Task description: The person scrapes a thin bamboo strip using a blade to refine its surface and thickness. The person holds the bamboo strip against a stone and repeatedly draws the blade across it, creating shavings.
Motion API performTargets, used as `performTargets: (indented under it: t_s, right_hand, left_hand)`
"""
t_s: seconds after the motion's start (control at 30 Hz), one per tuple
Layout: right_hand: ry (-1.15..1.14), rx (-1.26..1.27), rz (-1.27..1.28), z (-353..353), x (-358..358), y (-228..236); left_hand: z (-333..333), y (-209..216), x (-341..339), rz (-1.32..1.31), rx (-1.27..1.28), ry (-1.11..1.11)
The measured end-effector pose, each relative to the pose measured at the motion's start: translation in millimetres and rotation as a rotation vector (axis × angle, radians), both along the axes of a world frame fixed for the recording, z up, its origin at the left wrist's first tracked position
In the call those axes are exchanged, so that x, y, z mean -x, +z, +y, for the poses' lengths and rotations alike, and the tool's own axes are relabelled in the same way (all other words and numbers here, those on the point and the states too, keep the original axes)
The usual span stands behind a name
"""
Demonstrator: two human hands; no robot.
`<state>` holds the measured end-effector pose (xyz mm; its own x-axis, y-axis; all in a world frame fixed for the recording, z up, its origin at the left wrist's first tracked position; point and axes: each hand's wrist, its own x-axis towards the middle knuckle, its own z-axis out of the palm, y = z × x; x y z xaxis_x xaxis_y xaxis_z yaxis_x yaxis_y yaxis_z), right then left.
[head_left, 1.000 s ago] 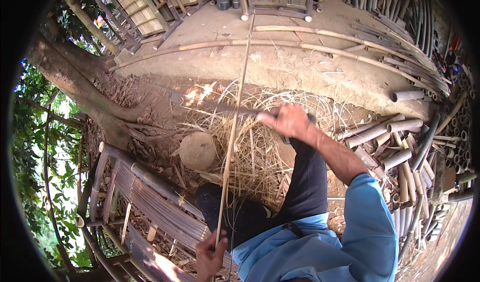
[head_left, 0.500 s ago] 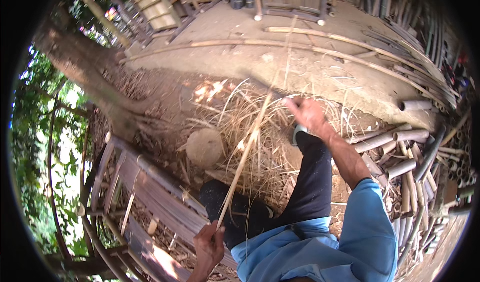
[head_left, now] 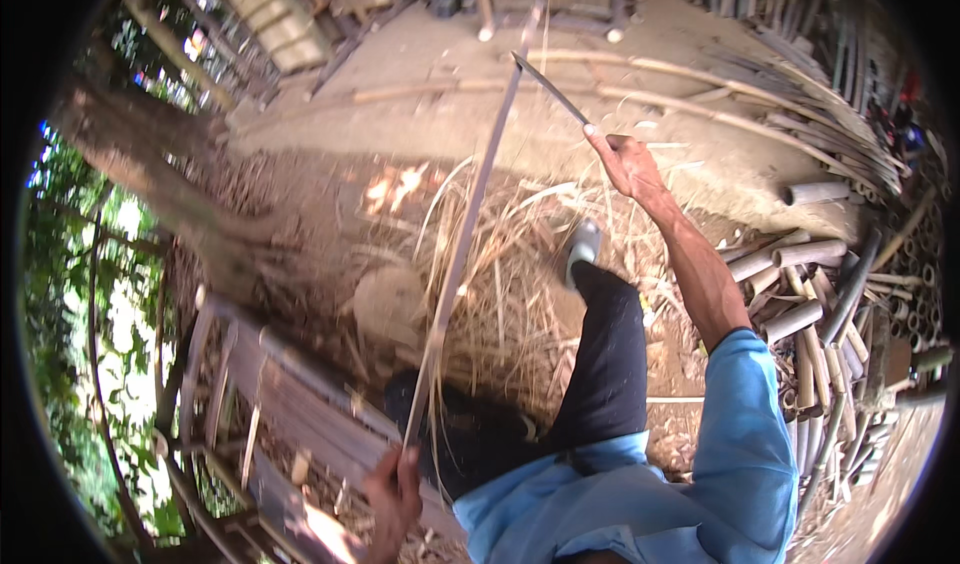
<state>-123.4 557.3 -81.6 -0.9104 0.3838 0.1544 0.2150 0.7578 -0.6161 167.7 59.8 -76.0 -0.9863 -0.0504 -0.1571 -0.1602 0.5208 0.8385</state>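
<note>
My left hand, low in the picture, pinches the near end of a long bamboo strip. The strip slants up and away across my dark trouser leg, its far end near the top of the view. My right hand, arm stretched forward, is closed round the handle of a knife, and its fingers hide that handle. The dark blade points up and left. Its tip reaches the strip's far part; whether it touches the strip I cannot tell.
Thin bamboo shavings litter the ground before me. A round wood block stands beside them. At the left are a bamboo bench and a tree trunk. Cut bamboo pieces pile at the right; long poles lie beyond.
My right hand has moved forward and up with the knife, toward the strip's far end. The strip now shows a darker side and stands steeper. My left hand has shifted slightly down and left.
</note>
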Motion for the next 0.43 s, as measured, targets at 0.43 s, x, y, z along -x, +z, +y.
performTargets:
  t_s: [0.43]
  right_hand:
    - [0.768, -0.131, -0.015, -159.4, -138.5, -37.8]
  left_hand:
    - [89.3, 10.6, 115.2, -0.209, -0.354, -0.159]
